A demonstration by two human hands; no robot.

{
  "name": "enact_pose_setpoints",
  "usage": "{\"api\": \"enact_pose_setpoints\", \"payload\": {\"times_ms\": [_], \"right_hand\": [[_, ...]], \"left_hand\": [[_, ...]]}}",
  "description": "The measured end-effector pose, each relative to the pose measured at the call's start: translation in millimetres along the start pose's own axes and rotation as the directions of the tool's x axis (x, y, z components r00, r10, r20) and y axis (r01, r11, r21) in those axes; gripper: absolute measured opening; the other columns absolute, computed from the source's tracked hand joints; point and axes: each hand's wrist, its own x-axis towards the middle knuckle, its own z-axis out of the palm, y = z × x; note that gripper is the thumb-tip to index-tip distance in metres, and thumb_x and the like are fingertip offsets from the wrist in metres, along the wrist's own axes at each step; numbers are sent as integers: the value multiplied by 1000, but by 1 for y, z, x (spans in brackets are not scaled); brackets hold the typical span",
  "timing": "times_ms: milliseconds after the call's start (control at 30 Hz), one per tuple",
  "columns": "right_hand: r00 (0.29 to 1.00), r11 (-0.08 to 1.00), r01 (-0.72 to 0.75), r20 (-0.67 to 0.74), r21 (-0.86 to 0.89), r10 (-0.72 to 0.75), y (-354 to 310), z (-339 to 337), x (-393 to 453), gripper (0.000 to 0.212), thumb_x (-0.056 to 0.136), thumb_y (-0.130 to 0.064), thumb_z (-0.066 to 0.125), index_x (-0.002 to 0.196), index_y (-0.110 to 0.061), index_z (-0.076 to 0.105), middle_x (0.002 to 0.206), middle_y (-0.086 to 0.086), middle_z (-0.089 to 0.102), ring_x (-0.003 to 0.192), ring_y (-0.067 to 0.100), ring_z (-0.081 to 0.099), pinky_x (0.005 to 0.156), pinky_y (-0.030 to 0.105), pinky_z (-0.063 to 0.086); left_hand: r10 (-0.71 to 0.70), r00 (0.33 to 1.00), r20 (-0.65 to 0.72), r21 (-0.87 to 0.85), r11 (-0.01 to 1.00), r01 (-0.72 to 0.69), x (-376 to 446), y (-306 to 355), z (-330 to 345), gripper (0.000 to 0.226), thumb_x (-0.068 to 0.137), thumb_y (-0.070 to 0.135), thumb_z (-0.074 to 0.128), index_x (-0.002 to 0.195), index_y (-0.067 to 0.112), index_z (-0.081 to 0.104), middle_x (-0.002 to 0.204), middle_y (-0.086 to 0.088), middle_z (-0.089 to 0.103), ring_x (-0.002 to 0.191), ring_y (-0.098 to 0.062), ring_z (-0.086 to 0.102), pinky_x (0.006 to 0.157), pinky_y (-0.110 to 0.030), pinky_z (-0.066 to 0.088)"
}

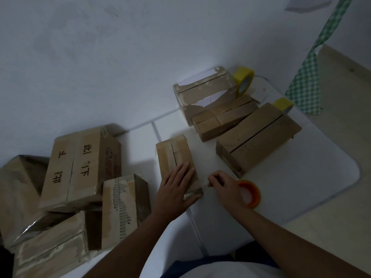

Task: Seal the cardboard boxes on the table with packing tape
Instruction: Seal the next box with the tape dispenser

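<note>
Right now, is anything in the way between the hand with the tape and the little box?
Nothing visible is. The right hand, holding the orange tape roll, sits just beside the small box, with only bare white table between them. The left hand lies flat on the box.

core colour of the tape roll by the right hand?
Orange core, tape roll, head view.
</note>
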Motion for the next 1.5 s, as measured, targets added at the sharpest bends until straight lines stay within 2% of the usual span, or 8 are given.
{"api": "enact_pose_setpoints", "payload": {"times_ms": [233,500,633,733,867,1033,1300,1500], "right_hand": [[985,961,165,0,-223,-170,9,9,9,19,99,-18,51,80,-18,53,70,-8,58,67,9,56,63,30,42],[955,899,295,89,-324,-282,15,32,25,18,100,-29,43,86,-19,48,75,-6,55,63,10,51,57,17,33],[983,939,180,92,-294,-160,21,44,27,17,100,-31,44,91,-18,48,79,-1,57,66,15,54,57,34,46],[990,935,95,131,-341,-53,18,44,29,19,101,-33,45,109,-16,49,101,1,57,79,11,57,66,29,51],[955,804,216,292,-553,-56,1,34,40,29,98,-21,50,125,-13,45,125,4,43,92,19,56,70,28,46],[898,622,419,402,-662,-178,0,1,26,26,85,-1,50,104,-18,52,115,-1,44,93,22,52,69,26,38],[740,460,642,652,-613,-164,-24,-4,40,46,85,-57,53,101,-14,60,119,2,50,109,21,45,86,34,45],[714,421,646,699,-637,-37,-34,-10,40,47,92,-54,51,117,-14,58,119,2,53,108,19,46,92,31,40]], "left_hand": [[19,1000,-8,65,998,-19,1,1,3,68,101,62,27,153,18,26,160,-6,25,149,-22,20,120,-39,17],[38,999,-4,129,991,-37,-1,-1,8,67,102,57,33,155,18,23,163,-8,20,151,-24,17,122,-41,13],[53,999,-14,143,988,-50,0,-4,11,67,101,56,36,155,18,24,162,-10,22,150,-26,18,120,-43,17],[49,999,-17,126,991,-47,0,-4,12,66,102,57,34,155,18,25,161,-10,24,150,-27,19,119,-45,20],[46,999,-26,112,993,-43,-1,-3,9,66,102,57,33,155,18,25,161,-9,25,150,-27,20,120,-43,19],[34,999,-37,106,994,-30,-2,-4,8,67,101,58,35,154,20,24,161,-7,25,149,-25,21,120,-41,16],[55,998,1,96,994,-55,-1,-7,7,69,100,57,38,155,19,25,162,-8,24,150,-25,19,117,-44,23],[168,986,1,119,979,-167,1,-13,4,72,97,59,43,155,18,28,162,-8,24,150,-25,20,117,-43,23]]}}
